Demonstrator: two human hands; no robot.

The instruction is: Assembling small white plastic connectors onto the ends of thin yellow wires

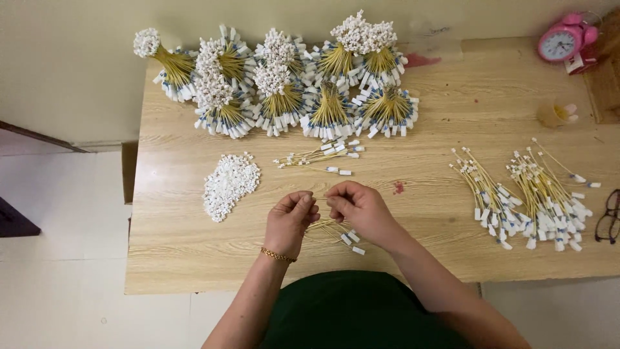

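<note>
Head view: pale wood table point(194, 258) against a cream wall, white floor left. Bundles point(284, 90) crowd the far edge, loose wires point(529, 194) lie right, white caps point(229, 184) left. Left hand point(290, 220) and right hand point(358, 207) meet, each grip pinched on a thin wire point(321, 198); more wires point(336, 231) lie just beneath.

Open table point(174, 258) around left hand point(290, 220) and right hand point(361, 208). Obstacles: white bead pile point(229, 184) to the left, loose wires point(321, 155) ahead, bundles point(284, 90) along the wall, wire heaps point(526, 197) to the right.
</note>
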